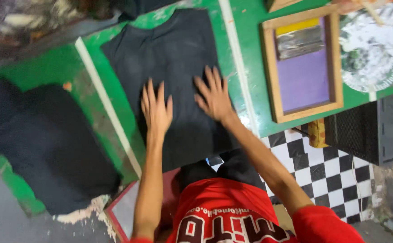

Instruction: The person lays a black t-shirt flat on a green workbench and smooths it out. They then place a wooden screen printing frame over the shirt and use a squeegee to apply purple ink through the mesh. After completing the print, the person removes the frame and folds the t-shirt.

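A dark garment point(174, 58) lies spread flat on a green table point(250, 27). Both my hands press flat on it with fingers spread. My left hand point(156, 110) rests on the cloth's lower middle. My right hand point(214, 96) lies just to the right of it, near the cloth's right edge. Neither hand holds anything. My red shirt shows at the bottom of the view.
A second dark garment point(48, 144) lies on the green board to the left, past a white strip point(106, 105). At right sits a wooden printing frame point(302, 63) with a purple screen, and a foil-covered plate point(372, 45). Black-and-white checkered floor point(327, 175) lies below.
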